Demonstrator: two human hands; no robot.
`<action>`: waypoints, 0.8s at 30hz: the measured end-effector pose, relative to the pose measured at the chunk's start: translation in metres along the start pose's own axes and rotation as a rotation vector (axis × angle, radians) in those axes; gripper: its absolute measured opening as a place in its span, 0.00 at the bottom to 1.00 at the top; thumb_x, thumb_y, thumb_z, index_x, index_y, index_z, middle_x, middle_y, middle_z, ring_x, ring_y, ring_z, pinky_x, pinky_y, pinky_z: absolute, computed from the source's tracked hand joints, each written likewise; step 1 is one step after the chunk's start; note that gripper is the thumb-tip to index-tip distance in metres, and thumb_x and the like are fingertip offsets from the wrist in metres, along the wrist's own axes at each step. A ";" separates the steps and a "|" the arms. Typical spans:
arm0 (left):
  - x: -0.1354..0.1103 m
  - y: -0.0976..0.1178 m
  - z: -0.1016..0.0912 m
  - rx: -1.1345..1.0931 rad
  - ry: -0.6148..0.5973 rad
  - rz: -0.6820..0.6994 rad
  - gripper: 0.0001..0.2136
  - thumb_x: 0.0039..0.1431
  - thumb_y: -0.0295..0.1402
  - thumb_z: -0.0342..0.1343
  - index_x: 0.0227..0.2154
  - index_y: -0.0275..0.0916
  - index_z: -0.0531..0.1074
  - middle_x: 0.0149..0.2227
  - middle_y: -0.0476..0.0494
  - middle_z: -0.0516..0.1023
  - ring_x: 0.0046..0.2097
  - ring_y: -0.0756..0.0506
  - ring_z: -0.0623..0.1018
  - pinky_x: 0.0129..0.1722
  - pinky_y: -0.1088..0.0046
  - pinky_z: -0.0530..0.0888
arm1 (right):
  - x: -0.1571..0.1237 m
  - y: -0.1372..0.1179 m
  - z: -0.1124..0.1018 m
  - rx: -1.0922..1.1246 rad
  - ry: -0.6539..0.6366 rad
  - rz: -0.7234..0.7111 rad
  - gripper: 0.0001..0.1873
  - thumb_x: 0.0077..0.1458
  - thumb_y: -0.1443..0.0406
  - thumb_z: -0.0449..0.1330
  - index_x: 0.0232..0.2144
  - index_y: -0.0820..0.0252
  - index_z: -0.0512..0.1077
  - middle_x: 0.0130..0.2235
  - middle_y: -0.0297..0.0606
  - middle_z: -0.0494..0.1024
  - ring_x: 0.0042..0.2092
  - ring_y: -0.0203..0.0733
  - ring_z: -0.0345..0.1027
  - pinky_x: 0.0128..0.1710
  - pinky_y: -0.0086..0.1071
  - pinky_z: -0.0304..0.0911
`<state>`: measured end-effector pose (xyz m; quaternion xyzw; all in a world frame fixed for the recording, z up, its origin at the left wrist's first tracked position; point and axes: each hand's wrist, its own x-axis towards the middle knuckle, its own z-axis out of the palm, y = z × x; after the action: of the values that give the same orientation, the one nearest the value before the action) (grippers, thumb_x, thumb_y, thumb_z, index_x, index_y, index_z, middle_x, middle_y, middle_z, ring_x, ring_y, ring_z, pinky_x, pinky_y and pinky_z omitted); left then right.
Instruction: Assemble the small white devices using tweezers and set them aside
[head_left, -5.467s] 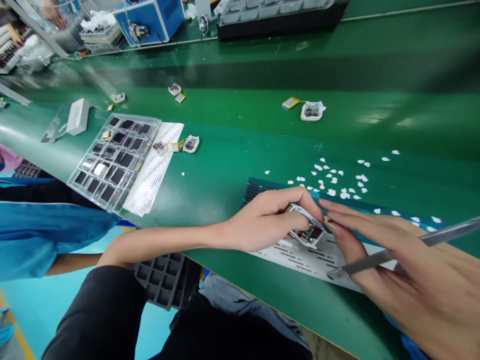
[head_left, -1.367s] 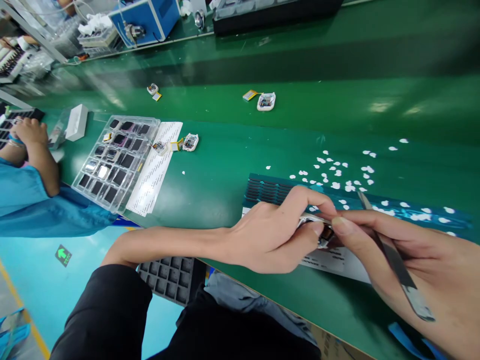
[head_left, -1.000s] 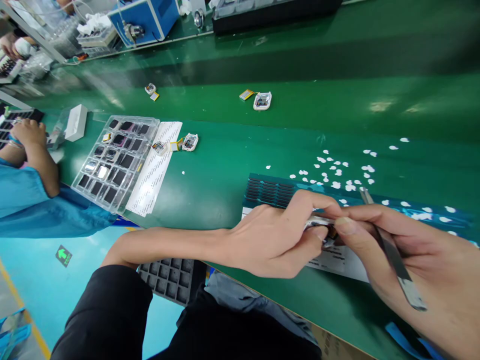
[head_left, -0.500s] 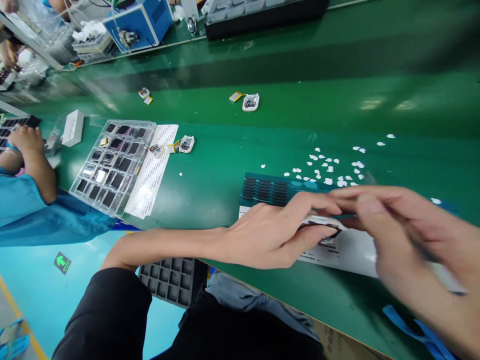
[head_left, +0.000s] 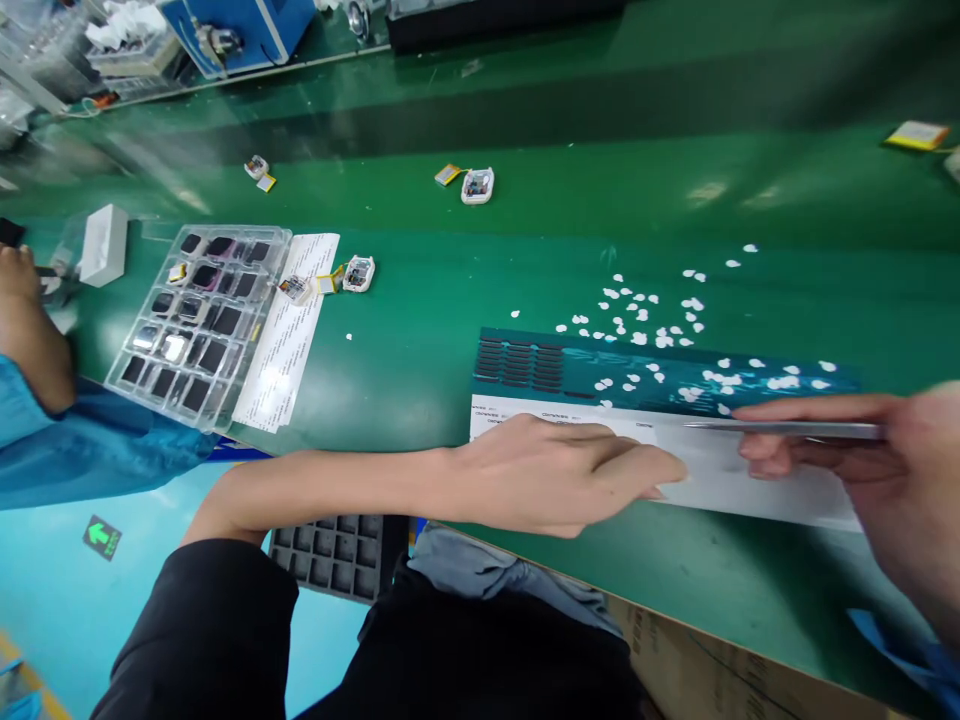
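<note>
My left hand (head_left: 555,475) lies palm down on a white label sheet (head_left: 757,485) at the near edge of the green bench. Its fingers are pressed together and bent over; whatever is under them is hidden. My right hand (head_left: 904,480) is at the right edge, closed on metal tweezers (head_left: 787,428). The tweezers point left, and their tip hangs just above the sheet, a little right of my left fingertips. Just behind the white sheet lies a teal sheet (head_left: 540,365) with rows of dark pads.
Several white paper bits (head_left: 645,310) are scattered behind the teal sheet. A clear tray of dark parts (head_left: 199,315) and another label sheet (head_left: 289,325) lie at the left. Small white devices (head_left: 358,272) (head_left: 477,185) rest further back. A co-worker's blue sleeve (head_left: 52,445) is at the far left.
My left hand has flattened onto the white sheet, and the small white device it held is out of sight. My right hand has drawn away to the right with the tweezers. The view has shifted.
</note>
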<state>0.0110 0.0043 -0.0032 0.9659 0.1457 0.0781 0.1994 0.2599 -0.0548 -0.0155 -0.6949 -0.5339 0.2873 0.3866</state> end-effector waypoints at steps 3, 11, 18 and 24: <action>0.001 -0.002 0.001 0.037 -0.056 -0.009 0.13 0.76 0.27 0.43 0.54 0.36 0.70 0.39 0.45 0.83 0.41 0.47 0.81 0.25 0.69 0.60 | 0.002 -0.002 0.001 0.031 -0.059 0.051 0.32 0.61 0.36 0.56 0.23 0.52 0.80 0.36 0.47 0.84 0.36 0.51 0.80 0.38 0.48 0.80; 0.001 -0.004 0.011 0.028 -0.013 -0.056 0.17 0.78 0.30 0.37 0.60 0.36 0.65 0.37 0.45 0.82 0.39 0.47 0.81 0.27 0.72 0.64 | 0.001 -0.003 0.004 -0.027 -0.031 0.039 0.29 0.59 0.37 0.60 0.22 0.49 0.81 0.32 0.43 0.84 0.42 0.49 0.80 0.48 0.46 0.78; 0.001 -0.006 0.013 -0.077 0.033 -0.168 0.18 0.78 0.32 0.38 0.63 0.36 0.64 0.43 0.41 0.83 0.39 0.47 0.83 0.35 0.72 0.77 | 0.004 -0.001 0.003 -0.052 -0.060 0.009 0.30 0.57 0.35 0.59 0.19 0.47 0.80 0.29 0.42 0.83 0.41 0.49 0.80 0.39 0.41 0.78; 0.003 -0.007 0.014 -0.104 0.007 -0.191 0.18 0.77 0.32 0.38 0.64 0.36 0.63 0.47 0.36 0.84 0.40 0.47 0.83 0.38 0.72 0.80 | 0.002 -0.002 -0.001 0.015 -0.102 0.041 0.27 0.58 0.37 0.60 0.23 0.47 0.82 0.34 0.42 0.85 0.43 0.49 0.81 0.48 0.44 0.79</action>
<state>0.0148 0.0061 -0.0180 0.9356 0.2338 0.0696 0.2552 0.2606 -0.0525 -0.0133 -0.6873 -0.5364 0.3342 0.3580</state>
